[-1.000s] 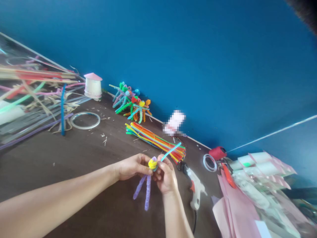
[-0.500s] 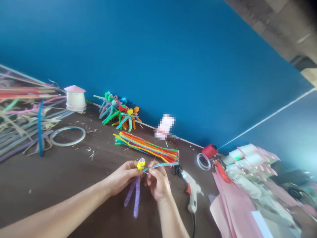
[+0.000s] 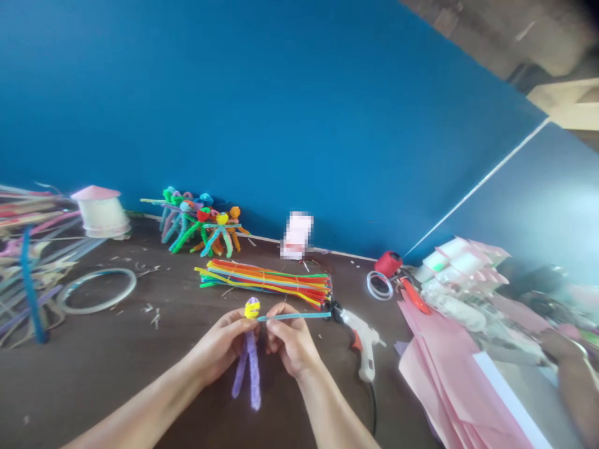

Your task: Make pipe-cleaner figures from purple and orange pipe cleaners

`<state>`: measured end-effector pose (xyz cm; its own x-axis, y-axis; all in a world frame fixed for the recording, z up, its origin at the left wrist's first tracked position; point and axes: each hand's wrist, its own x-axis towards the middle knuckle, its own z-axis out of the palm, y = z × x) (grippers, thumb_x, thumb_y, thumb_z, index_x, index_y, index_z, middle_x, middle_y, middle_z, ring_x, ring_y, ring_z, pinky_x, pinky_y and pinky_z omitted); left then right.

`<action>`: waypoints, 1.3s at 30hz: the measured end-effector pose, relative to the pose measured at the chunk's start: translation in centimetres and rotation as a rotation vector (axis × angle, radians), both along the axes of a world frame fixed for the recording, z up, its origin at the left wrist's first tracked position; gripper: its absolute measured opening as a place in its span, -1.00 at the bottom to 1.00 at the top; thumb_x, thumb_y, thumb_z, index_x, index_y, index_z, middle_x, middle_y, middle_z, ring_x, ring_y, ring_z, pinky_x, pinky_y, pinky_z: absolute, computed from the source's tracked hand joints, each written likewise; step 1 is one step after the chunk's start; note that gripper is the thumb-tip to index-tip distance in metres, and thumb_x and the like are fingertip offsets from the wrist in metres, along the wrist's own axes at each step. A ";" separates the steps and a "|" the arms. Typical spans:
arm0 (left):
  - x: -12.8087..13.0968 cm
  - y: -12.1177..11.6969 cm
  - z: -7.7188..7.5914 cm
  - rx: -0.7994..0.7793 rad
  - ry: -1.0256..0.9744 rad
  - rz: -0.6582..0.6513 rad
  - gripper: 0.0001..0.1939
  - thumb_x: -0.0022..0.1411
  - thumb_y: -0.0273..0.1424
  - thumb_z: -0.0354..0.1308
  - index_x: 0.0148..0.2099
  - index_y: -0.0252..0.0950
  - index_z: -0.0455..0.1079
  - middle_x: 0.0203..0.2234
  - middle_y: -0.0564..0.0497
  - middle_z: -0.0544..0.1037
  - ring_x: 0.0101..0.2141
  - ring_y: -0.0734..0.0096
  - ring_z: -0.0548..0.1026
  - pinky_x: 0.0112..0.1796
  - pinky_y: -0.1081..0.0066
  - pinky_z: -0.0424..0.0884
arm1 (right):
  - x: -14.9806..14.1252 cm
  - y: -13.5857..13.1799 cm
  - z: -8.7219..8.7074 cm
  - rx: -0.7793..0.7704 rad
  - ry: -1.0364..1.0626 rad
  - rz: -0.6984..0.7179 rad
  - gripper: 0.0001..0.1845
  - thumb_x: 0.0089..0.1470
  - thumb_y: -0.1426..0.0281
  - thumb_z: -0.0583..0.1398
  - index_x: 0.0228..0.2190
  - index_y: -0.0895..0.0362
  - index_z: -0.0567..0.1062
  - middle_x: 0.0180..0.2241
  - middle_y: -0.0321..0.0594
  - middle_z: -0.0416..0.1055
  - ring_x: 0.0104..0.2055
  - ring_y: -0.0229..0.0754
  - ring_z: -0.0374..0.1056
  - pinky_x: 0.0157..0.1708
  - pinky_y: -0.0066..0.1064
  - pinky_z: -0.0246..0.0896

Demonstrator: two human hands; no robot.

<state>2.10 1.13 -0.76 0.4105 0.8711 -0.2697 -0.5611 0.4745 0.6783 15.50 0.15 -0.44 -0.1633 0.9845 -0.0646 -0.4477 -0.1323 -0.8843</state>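
Observation:
My left hand (image 3: 224, 343) is closed around a small pipe cleaner figure (image 3: 253, 374) with a yellow-wrapped head and two purple legs hanging down. A light blue pipe cleaner (image 3: 304, 316) sticks out to the right from just below the yellow part. My right hand (image 3: 290, 340) pinches this blue strand close to the figure. Beyond the hands lies a bundle of pipe cleaners (image 3: 266, 280) in orange, yellow, green and red. Several finished-looking pipe cleaner figures (image 3: 201, 224) stand together by the blue wall.
A white glue gun (image 3: 362, 343) lies right of my hands. Farther right are a red thread spool (image 3: 388, 264), a clear ring (image 3: 379, 285), pink sheets (image 3: 449, 374) and rolled white pieces (image 3: 458, 262). On the left are a large ring (image 3: 98, 305), a white cup (image 3: 100, 215) and loose strips.
The camera view has turned, so the table things appear shifted. Both hands keep their hold, and the blue pipe cleaner now lies nearly level.

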 end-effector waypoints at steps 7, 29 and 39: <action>-0.1 0.2 0.1 -0.064 0.083 0.012 -0.94 -0.08 -0.57 0.20 -0.45 -0.40 0.39 -0.62 0.01 0.45 -0.58 0.51 0.39 -0.54 0.55 0.36 | -0.3 0.1 0.1 0.016 -0.139 -0.123 -0.89 -0.19 0.39 0.21 -0.50 0.16 0.43 -0.79 -0.47 0.18 -0.78 -0.45 0.03 -0.77 -0.59 -0.02; -0.2 0.8 0.4 -0.056 0.001 0.059 -0.92 -0.08 -0.56 0.19 -0.49 -0.38 0.32 -0.63 0.07 0.41 -0.58 0.57 0.38 -0.54 0.61 0.35 | 0.4 0.4 0.5 0.335 -0.627 -0.379 -0.50 -0.13 0.53 0.11 -0.06 0.09 0.30 -0.54 -0.39 0.29 -0.54 -0.36 0.20 -0.49 -0.51 0.14; -0.6 1.2 0.0 -0.003 -0.001 0.069 -0.90 -0.09 -0.52 0.21 -0.44 -0.38 0.35 -0.58 0.05 0.41 -0.51 0.54 0.40 -0.50 0.59 0.35 | 1.0 6.0 4.1 -0.125 -0.449 -0.219 -0.12 -0.25 0.58 0.06 0.15 0.16 -0.11 -0.80 -0.54 0.23 -0.82 -0.40 0.02 -0.83 -0.61 -0.10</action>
<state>1.52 2.30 -0.77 0.3501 0.8963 -0.2722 -0.5934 0.4371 0.6759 16.47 6.19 3.68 0.1164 0.9727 -0.2007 -0.0566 -0.1952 -0.9791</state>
